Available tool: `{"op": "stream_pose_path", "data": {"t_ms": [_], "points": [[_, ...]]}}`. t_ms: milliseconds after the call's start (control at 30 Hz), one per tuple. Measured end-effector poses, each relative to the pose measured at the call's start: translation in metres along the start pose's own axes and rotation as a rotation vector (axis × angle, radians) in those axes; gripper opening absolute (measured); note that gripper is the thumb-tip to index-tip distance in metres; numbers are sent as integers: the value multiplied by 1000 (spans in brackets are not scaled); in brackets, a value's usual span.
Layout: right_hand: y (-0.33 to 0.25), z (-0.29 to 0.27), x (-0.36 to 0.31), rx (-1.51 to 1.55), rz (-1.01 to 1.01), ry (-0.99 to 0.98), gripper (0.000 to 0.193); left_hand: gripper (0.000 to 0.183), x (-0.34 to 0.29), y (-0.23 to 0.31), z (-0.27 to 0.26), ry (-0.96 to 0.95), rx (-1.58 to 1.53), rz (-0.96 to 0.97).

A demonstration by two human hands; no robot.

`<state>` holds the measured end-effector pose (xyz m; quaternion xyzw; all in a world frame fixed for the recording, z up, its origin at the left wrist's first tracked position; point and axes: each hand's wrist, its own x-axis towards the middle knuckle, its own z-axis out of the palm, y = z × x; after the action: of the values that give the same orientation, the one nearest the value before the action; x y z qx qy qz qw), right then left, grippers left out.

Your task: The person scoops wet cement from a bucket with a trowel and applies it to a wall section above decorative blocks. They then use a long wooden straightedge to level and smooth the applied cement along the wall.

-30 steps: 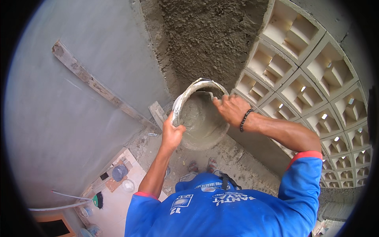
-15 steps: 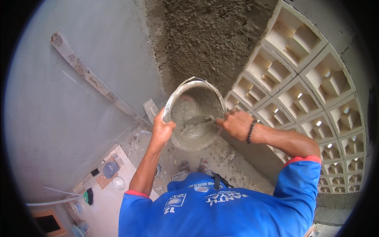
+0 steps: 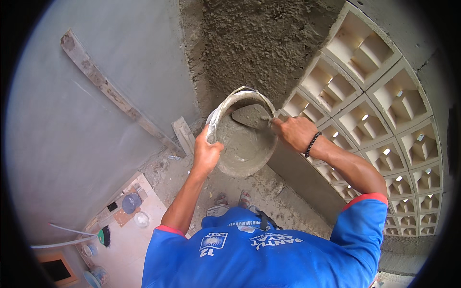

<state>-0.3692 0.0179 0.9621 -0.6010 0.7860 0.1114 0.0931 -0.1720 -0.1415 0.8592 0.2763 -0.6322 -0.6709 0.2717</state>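
A mortar-crusted bucket [image 3: 220, 116] is held up in front of me, tilted so its inside shows. My left hand [image 3: 207, 152] grips its left rim, thumb over the edge. Wet grey mortar [image 3: 242, 146] lies inside. My right hand [image 3: 296, 135], wearing a dark bracelet, is closed around the handle of a trowel [image 3: 251, 116]. The trowel's blade is inside the bucket's upper part, above the mortar, coated in grey. The handle itself is mostly hidden by my fingers.
Rough wet mortar covers the wall [image 3: 259, 53] ahead. On the right stands a panel of pale ventilation blocks [image 3: 363, 118]. A long wooden strip [image 3: 110, 91] leans against the smooth grey wall [image 3: 139, 57], with a short board [image 3: 184, 136] near its foot. A brush [image 3: 105, 235] lies lower left.
The trowel has risen from the mortar toward the bucket's far rim, its blade turning. My right hand has moved up and right. My left hand and the bucket have shifted slightly up and right.
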Motion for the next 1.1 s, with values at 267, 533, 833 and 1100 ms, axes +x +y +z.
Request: {"op": "stream_pose_path", "data": {"t_ms": [267, 533, 833, 1100], "points": [[0, 1, -10, -187, 3, 219, 20, 62, 2, -3, 7, -58, 44, 106], [-10, 19, -2, -480, 9, 132, 18, 69, 1, 24, 18, -60, 384, 221], [0, 113, -13, 541, 53, 79, 33, 73, -5, 40, 34, -111, 441, 268], [6, 82, -25, 497, 120, 210, 34, 67, 13, 34, 17, -98, -4, 104]]}}
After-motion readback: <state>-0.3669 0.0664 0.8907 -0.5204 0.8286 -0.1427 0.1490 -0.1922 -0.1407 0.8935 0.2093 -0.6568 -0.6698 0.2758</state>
